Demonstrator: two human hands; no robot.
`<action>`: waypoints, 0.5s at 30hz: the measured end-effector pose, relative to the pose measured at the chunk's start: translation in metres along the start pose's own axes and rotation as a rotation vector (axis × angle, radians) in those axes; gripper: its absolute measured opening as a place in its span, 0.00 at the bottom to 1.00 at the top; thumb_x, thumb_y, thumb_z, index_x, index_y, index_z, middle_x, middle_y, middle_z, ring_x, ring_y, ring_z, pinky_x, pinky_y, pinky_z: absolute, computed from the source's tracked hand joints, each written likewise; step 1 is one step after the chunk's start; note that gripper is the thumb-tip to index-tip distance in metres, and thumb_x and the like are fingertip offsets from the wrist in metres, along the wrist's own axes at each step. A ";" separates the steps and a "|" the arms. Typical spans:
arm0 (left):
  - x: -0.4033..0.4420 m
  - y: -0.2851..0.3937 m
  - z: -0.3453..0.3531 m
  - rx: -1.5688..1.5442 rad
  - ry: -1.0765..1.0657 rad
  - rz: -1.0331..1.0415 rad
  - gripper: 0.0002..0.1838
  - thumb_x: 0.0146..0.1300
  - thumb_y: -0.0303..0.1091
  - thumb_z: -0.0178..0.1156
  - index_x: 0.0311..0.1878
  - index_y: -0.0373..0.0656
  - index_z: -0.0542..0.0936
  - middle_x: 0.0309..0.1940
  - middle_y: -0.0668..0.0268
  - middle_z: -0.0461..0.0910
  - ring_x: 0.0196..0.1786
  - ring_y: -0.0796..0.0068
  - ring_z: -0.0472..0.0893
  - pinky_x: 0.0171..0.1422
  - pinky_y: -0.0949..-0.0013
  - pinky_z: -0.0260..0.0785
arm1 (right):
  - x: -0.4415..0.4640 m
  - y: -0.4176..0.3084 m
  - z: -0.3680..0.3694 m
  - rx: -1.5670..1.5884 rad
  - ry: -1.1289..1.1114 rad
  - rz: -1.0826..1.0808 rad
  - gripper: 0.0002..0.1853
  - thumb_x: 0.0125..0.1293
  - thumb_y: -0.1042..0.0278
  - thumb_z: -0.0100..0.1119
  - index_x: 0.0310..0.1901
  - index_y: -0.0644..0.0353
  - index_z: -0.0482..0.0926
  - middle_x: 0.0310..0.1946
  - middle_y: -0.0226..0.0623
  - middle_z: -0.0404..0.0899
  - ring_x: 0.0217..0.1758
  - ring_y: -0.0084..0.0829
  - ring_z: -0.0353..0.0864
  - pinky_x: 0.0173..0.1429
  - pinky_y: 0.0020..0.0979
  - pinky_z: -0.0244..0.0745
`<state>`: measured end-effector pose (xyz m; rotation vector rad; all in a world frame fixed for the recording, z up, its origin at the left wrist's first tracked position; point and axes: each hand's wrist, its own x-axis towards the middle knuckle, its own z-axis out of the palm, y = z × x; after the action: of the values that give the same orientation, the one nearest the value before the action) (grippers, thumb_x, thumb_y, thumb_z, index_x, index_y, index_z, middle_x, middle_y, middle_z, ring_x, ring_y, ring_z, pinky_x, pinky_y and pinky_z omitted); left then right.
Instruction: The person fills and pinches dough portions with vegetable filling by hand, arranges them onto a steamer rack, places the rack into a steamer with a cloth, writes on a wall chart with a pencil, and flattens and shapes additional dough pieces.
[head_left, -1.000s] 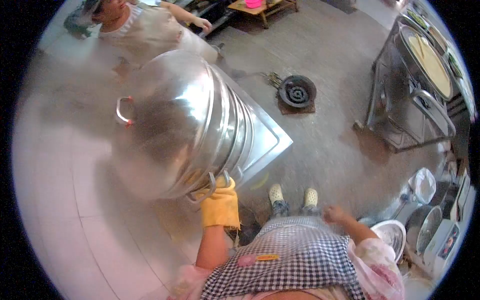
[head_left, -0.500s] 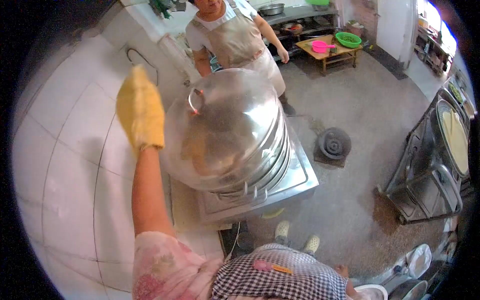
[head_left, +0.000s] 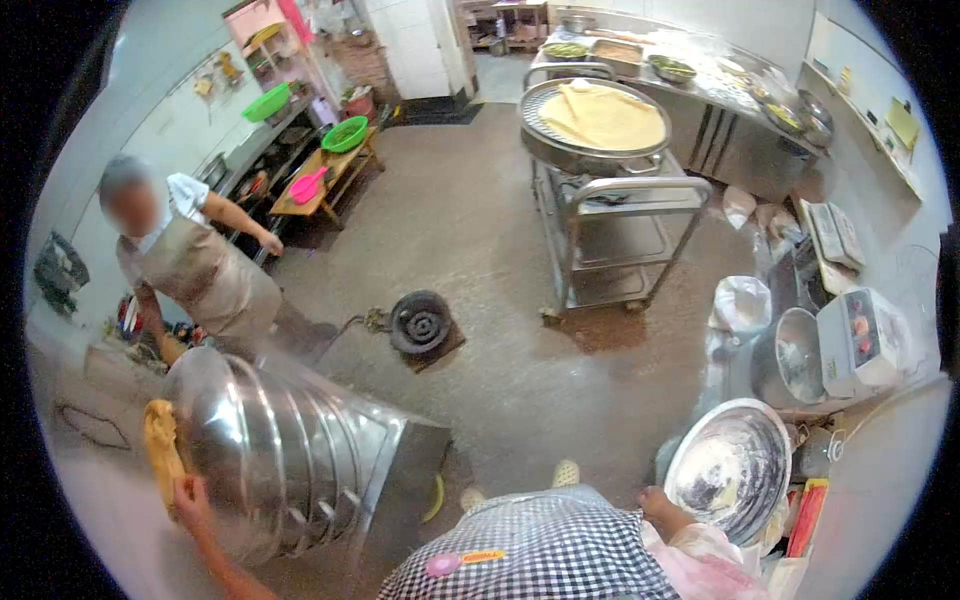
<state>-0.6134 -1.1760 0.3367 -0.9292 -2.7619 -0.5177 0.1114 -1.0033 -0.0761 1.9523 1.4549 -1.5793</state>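
Observation:
My left hand [head_left: 190, 498] is at the lower left, its fingers closed around the lower end of a yellow cloth glove [head_left: 160, 445]. The glove stands up along the domed lid of a stacked metal steamer [head_left: 215, 430], which faces me from the left. A thin haze hangs around the steamer, and the contact between glove and lid is unclear. My right hand [head_left: 654, 502] is low beside my checkered apron [head_left: 530, 550], close to the left rim of a floury metal basin [head_left: 675, 470]. Its fingers are too small and foreshortened to read.
Beyond the steamer stands a person in an apron [head_left: 205, 280], one arm reaching behind the lid. A round burner [head_left: 420, 322] sits on the floor. A metal trolley [head_left: 640, 190] carries a tray of yellow dough [head_left: 605, 115]. A low wooden table [head_left: 310, 205] holds bowls; a scale [head_left: 865, 335] is at right.
My view has swung to the right, so the steamer and the other person now appear further left. My left hand and the glove appear lower, beside the lid. The floury basin shows more fully.

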 end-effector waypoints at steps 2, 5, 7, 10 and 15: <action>-0.006 0.058 0.048 -0.093 0.023 0.076 0.11 0.59 0.28 0.56 0.44 0.37 0.71 0.38 0.61 0.77 0.41 0.68 0.77 0.47 0.67 0.69 | 0.022 0.025 -0.024 0.023 0.079 -0.062 0.11 0.60 0.72 0.48 0.35 0.68 0.79 0.25 0.44 0.79 0.21 0.32 0.77 0.28 0.32 0.77; -0.022 0.186 0.109 -0.401 -0.087 0.109 0.13 0.57 0.29 0.59 0.45 0.38 0.73 0.35 0.64 0.76 0.38 0.72 0.76 0.45 0.69 0.69 | 0.035 0.026 -0.066 0.570 0.200 0.056 0.09 0.61 0.72 0.47 0.32 0.66 0.78 0.22 0.41 0.77 0.20 0.32 0.76 0.26 0.32 0.77; -0.031 0.257 0.143 -0.400 -0.219 0.209 0.17 0.56 0.31 0.60 0.49 0.39 0.73 0.36 0.60 0.79 0.39 0.68 0.79 0.45 0.68 0.70 | 0.059 0.044 -0.091 0.555 0.186 -0.051 0.09 0.62 0.72 0.47 0.39 0.65 0.75 0.25 0.40 0.77 0.21 0.32 0.77 0.25 0.35 0.78; -0.021 0.336 0.193 -0.326 -0.363 0.379 0.22 0.55 0.34 0.62 0.53 0.39 0.72 0.39 0.55 0.80 0.44 0.60 0.80 0.48 0.64 0.70 | 0.052 -0.002 -0.142 0.719 0.246 -0.042 0.10 0.64 0.70 0.49 0.44 0.64 0.72 0.30 0.41 0.78 0.24 0.32 0.79 0.25 0.33 0.78; 0.030 0.478 0.276 -0.357 -0.367 0.647 0.25 0.58 0.39 0.60 0.57 0.38 0.71 0.48 0.52 0.78 0.53 0.55 0.77 0.57 0.60 0.66 | 0.082 -0.035 -0.210 0.792 0.264 -0.113 0.11 0.65 0.70 0.49 0.47 0.63 0.71 0.29 0.39 0.77 0.27 0.31 0.79 0.26 0.31 0.77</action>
<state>-0.3605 -0.6990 0.2178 -2.0741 -2.4516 -0.7838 0.2035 -0.7960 -0.0509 2.6075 1.1165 -2.2634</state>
